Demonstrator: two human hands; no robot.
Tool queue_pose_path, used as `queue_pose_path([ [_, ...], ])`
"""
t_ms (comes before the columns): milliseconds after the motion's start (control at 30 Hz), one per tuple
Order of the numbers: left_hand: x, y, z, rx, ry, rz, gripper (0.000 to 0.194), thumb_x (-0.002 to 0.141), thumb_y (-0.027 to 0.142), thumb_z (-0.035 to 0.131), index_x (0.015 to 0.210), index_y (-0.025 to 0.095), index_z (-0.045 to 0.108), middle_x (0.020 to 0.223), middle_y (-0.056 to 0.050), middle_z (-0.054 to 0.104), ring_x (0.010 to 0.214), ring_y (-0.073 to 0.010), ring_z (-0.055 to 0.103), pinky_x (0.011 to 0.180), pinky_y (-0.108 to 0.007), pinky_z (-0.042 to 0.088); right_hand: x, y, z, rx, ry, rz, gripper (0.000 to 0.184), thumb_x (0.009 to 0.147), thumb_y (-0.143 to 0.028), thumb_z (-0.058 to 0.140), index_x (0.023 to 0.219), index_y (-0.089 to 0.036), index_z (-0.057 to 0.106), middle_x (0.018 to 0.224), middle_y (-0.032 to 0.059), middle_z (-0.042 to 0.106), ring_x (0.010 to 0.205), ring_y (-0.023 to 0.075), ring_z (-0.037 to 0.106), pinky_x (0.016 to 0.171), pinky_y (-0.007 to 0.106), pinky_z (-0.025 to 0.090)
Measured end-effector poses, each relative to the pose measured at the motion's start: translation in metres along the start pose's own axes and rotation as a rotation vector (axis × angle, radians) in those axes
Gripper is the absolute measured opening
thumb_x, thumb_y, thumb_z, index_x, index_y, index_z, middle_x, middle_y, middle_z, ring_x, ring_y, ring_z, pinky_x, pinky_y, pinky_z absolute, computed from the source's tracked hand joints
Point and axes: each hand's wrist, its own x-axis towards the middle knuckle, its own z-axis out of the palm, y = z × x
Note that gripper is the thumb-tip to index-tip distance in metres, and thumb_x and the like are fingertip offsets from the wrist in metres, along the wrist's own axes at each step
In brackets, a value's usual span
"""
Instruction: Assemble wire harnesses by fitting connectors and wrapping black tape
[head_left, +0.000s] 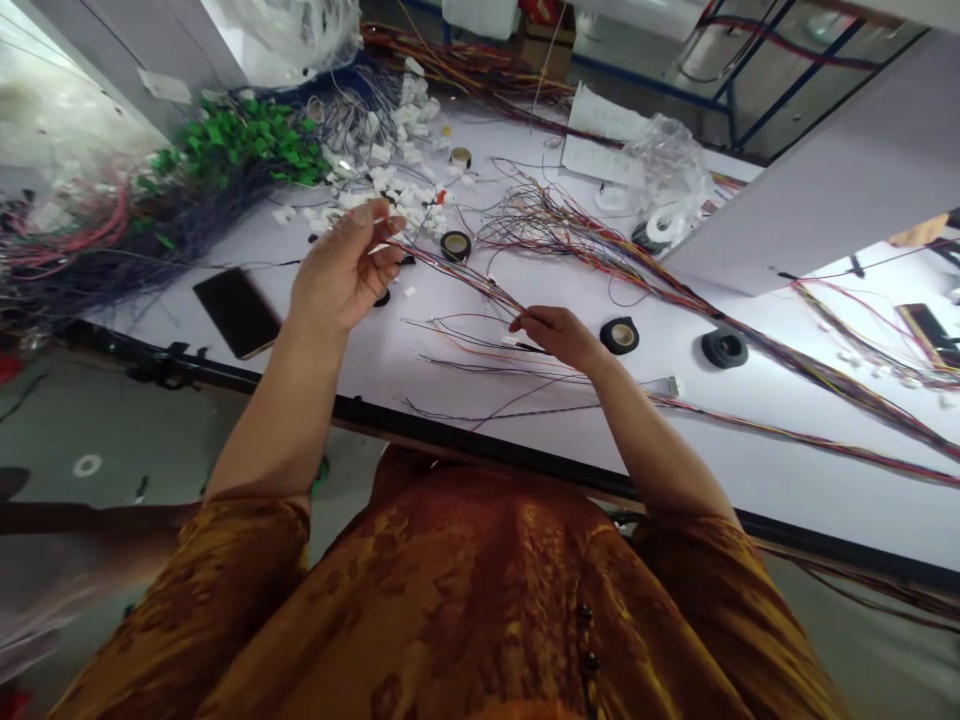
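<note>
A thin bundle of coloured wires [461, 270] stretches between my two hands above the white table. My left hand [349, 260] is raised at the bundle's left end, its fingers curled round the wire ends. Further right, my right hand [559, 335] grips the same bundle between thumb and fingers, low over the tabletop. Loose wire ends fan out on the table below my right hand. A white multi-pin connector [664, 387] lies beside my right forearm. Behind the bundle sits a roll of black tape [455, 246]; another black tape roll [619, 335] is just right of my right hand.
Wires with green connectors [247, 140] and white connectors [382, 190] are heaped at the back left. A dark phone [237, 312] lies near the front edge. A thick wire harness [697, 300] crosses the right side. A grey post [840, 170] stands at the right.
</note>
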Motion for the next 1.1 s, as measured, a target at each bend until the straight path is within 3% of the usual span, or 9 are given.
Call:
queue_pose_path([
  [133,-0.015,-0.056,0.019,0.148,0.057,0.041,0.062,0.077,0.040,0.079,0.130,0.027,0.050,0.129,-0.008,0.060,0.091,-0.0163,0.068,0.073,-0.027,0.055,0.000,0.006,0.006,0.110,0.113,-0.005,0.036,0.092,-0.045,0.050,0.094,-0.014,0.067,0.054,-0.0077,0.028,0.049,0.0071,0.024,0.048,0.025,0.016],
  [267,-0.048,-0.122,0.048,0.353,-0.139,0.123,0.110,0.067,0.040,0.086,0.154,0.027,0.020,0.140,-0.017,0.053,0.122,-0.0277,0.059,0.099,-0.040,0.046,-0.001,0.013,0.009,0.275,0.159,-0.008,0.042,0.087,-0.059,0.054,0.094,-0.019,0.063,0.053,-0.0086,0.025,0.046,0.0069,0.020,0.046,0.026,0.011],
  [367,-0.069,-0.144,0.046,0.736,-0.290,0.172,0.086,0.080,0.041,0.074,0.152,0.018,0.032,0.115,-0.017,0.068,0.115,-0.0323,0.061,0.103,-0.046,0.040,-0.003,0.017,0.008,0.353,0.193,-0.026,0.047,0.085,-0.067,0.055,0.093,-0.021,0.060,0.053,-0.0085,0.024,0.045,0.0069,0.019,0.044,0.026,0.013],
  [467,-0.079,-0.143,0.018,1.176,-0.496,0.127,0.041,0.093,0.033,0.054,0.131,0.017,0.058,0.087,-0.013,0.071,0.096,-0.0313,0.067,0.097,-0.046,0.043,-0.004,0.022,0.008,0.373,0.216,-0.035,0.048,0.084,-0.068,0.055,0.097,-0.022,0.060,0.054,-0.0085,0.025,0.045,0.0072,0.020,0.043,0.026,0.014],
  [600,-0.083,-0.119,-0.024,1.359,-0.688,0.040,0.028,0.096,0.029,0.043,0.108,0.022,0.067,0.093,-0.012,0.071,0.089,-0.0287,0.067,0.087,-0.042,0.048,-0.003,0.028,0.015,0.435,0.216,-0.024,0.045,0.086,-0.064,0.056,0.100,-0.022,0.059,0.054,-0.0094,0.022,0.045,0.0076,0.016,0.043,0.025,0.011],
  [733,-0.088,-0.093,-0.026,1.156,-0.720,0.119,0.030,0.092,0.042,0.056,0.110,0.021,0.068,0.121,-0.014,0.064,0.117,-0.0307,0.058,0.104,-0.046,0.043,-0.005,0.032,0.027,0.408,0.188,-0.010,0.043,0.089,-0.062,0.052,0.098,-0.021,0.059,0.055,-0.0093,0.023,0.046,0.0078,0.018,0.044,0.025,0.013],
  [867,-0.084,-0.097,0.017,0.628,-0.590,-0.043,0.071,0.074,0.052,0.078,0.135,0.023,0.053,0.146,-0.016,0.049,0.134,-0.0319,0.047,0.113,-0.049,0.036,-0.014,0.031,0.037,0.225,0.182,-0.033,0.040,0.093,-0.057,0.049,0.100,-0.020,0.061,0.060,-0.0068,0.031,0.053,0.0089,0.028,0.049,0.024,0.022],
  [1000,-0.060,-0.116,0.061,-0.132,-0.411,-0.246,0.051,0.079,0.057,0.071,0.115,0.021,0.062,0.119,-0.012,0.066,0.107,-0.0221,0.064,0.094,-0.038,0.050,-0.023,0.031,0.045,0.098,0.155,-0.036,0.035,0.095,-0.052,0.047,0.099,-0.020,0.062,0.065,-0.0039,0.039,0.059,0.0111,0.034,0.054,0.025,0.030],
  [1100,-0.047,-0.121,0.071,-0.289,-0.254,-0.189,0.038,0.076,0.048,0.078,0.097,0.019,0.067,0.091,-0.004,0.068,0.083,-0.0130,0.063,0.081,-0.027,0.050,-0.023,0.029,0.051,0.040,0.110,-0.034,0.031,0.096,-0.047,0.044,0.101,-0.021,0.062,0.064,-0.0036,0.042,0.058,0.0121,0.036,0.055,0.026,0.032],
])
